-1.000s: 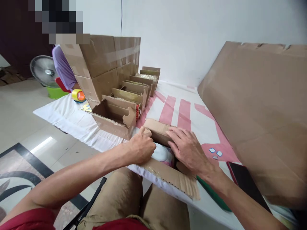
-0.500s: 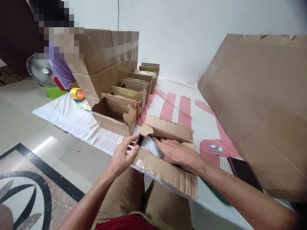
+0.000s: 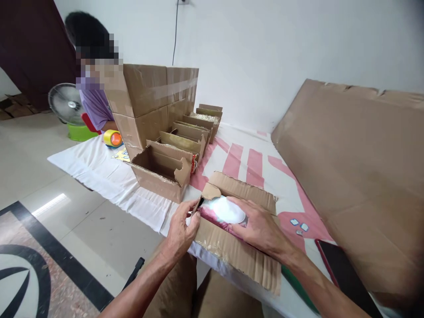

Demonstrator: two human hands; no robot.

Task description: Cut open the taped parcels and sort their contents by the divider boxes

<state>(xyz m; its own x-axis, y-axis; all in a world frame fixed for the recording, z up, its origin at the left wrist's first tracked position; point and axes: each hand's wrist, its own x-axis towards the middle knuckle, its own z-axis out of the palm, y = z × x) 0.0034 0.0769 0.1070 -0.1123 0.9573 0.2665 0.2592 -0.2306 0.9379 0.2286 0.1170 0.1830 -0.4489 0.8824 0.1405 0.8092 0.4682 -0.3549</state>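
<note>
One pale package [image 3: 221,211] lies partly under the spread right hand [image 3: 260,225], the left hand [image 3: 181,227] pinching the box end [image 3: 198,205].

A plain-walled room with a white wall [image 3: 245,53] serves as a small makeshift workshop, its desk [image 3: 276,190] draped in white-and-pink cloth [image 3: 99,161]. Taped cardboard cartons [image 3: 149,95] stand stacked along the left side, beside a row of open-topped boxes [image 3: 162,181]; a yellow-and-orange tape roll [image 3: 113,138] sits near the left edge, a large cardboard sheet [image 3: 351,176] at the right. Across the stack is a co-worker in purple [image 3: 94,104], near a fan [image 3: 68,104]. The glossy tile floor [image 3: 59,176], with its inlaid ornament [image 3: 23,274], looks more domestic than industrial.
</note>
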